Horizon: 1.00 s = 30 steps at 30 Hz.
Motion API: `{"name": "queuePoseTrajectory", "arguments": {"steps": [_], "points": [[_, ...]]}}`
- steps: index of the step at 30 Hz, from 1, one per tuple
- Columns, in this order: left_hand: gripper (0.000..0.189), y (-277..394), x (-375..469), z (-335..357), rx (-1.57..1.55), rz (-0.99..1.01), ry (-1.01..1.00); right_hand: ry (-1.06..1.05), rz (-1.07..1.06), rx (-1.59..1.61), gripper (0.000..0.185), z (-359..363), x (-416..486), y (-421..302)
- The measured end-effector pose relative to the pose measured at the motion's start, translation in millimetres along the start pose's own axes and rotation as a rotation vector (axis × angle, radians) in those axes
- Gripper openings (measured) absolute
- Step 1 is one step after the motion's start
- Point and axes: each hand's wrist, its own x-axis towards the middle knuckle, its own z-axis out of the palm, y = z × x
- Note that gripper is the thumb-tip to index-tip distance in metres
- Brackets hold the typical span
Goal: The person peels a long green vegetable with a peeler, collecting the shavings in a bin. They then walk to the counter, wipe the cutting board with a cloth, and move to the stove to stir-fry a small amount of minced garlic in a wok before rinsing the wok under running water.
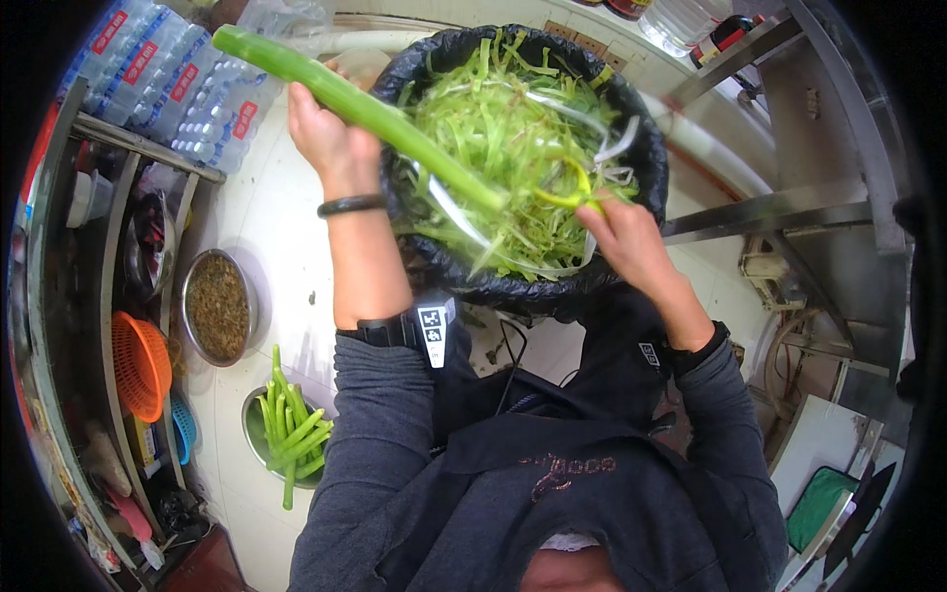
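Observation:
A long green celtuce stem (370, 115) slants across the view, its lower end over the bin. My left hand (333, 137) is wrapped around its upper part, with the fingers partly hidden behind it. In my right hand (629, 233) is a yellow-handled peeler (573, 189), blurred and held a little to the right of the stem's lower end. Beneath both hands stands a round bin lined with a black plastic bag (651, 170). Green peelings (481, 111) fill it, with some white plastic straps (459, 211) among them.
On the floor to the left are a metal bowl of brown crumbly stuff (218, 307) and a metal bowl (255, 436) of peeled green stems (292, 425). A shelf rack (122, 222) holds an orange basket (140, 366). Packs of bottled water (166, 81) stand behind. Metal table legs (769, 214) rise at right.

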Motion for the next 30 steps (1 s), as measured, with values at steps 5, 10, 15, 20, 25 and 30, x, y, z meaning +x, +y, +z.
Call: {"name": "queuePoseTrajectory", "arguments": {"steps": [5,10,15,20,25,30], "points": [[0.031,-2.5,-20.6,22.8,-0.096,-0.093,-0.197,0.035,-0.048,0.359,0.036,-10.5,41.9,-37.0],[0.025,-13.9,-52.4,44.7,-0.019,-0.227,-0.395,0.175,-0.213,0.450,0.038,-12.5,95.4,-92.8],[0.029,-22.0,-58.3,47.1,-0.015,-0.254,-0.448,0.294,-0.340,0.492,0.035,0.6,113.1,-93.6],[0.024,-14.3,-26.5,28.6,0.011,-0.115,-0.246,-0.025,-0.241,0.238,0.033,28.3,37.6,-61.4],[0.027,-7.8,-10.7,15.9,-0.065,-0.043,-0.181,-0.305,0.059,0.130,0.032,15.4,-22.8,-32.3],[0.031,-1.9,-25.8,30.9,-0.154,-0.146,-0.360,0.031,-0.183,0.391,0.029,-24.6,16.3,-40.0]]}}
